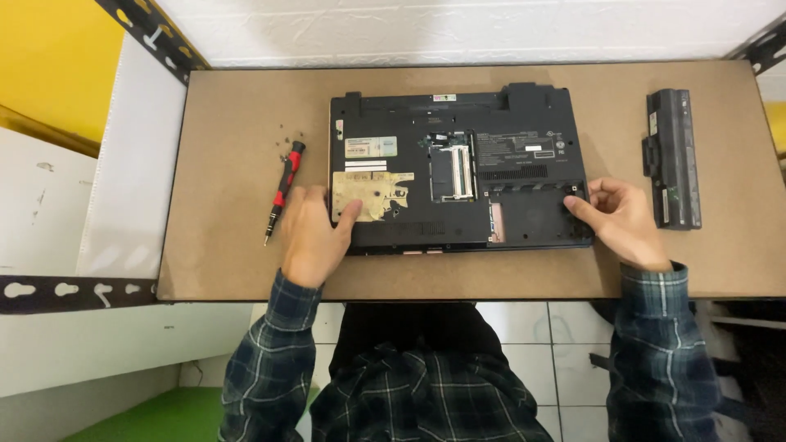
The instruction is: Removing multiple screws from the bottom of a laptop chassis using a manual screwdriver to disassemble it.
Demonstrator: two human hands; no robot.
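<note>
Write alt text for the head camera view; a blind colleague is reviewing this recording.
An upturned black laptop with open bottom compartments lies on a brown table, the left hand resting on its left front corner and the right hand gripping its right edge. A red-and-black screwdriver lies left of it, a detached battery to the right.

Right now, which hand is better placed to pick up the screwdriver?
Left. The left hand rests on the laptop's near-left corner, right beside the red-and-black screwdriver. The right hand grips the laptop's far right edge.
</note>
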